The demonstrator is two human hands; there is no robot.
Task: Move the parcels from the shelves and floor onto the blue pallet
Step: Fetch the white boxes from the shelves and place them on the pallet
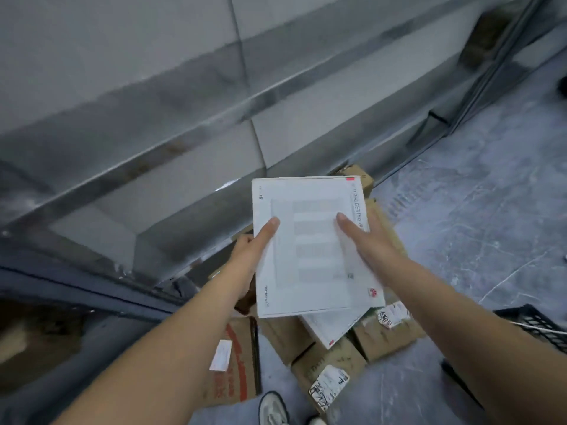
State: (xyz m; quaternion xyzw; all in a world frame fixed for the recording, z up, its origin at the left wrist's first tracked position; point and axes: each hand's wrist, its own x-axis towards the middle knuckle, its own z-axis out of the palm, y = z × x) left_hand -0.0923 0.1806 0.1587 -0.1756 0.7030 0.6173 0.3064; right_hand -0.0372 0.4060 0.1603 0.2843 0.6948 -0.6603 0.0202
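Note:
I hold a flat white box (310,250) with a grey printed panel and a small red logo, lifted above a pile of parcels on the floor. My left hand (254,250) grips its left edge, thumb on top. My right hand (365,237) grips its right edge, thumb lying on the top face. Under it lies a second white box (331,328), tilted on brown cardboard parcels (386,334). Another brown parcel with a torn label (329,375) sits nearer my feet. The blue pallet is not in view.
Grey metal shelving (184,118) runs along the left and back. A flattened brown carton with red print (236,363) lies by my white shoe (271,407). A black plastic crate (537,325) stands at the right on the grey marbled floor (475,225).

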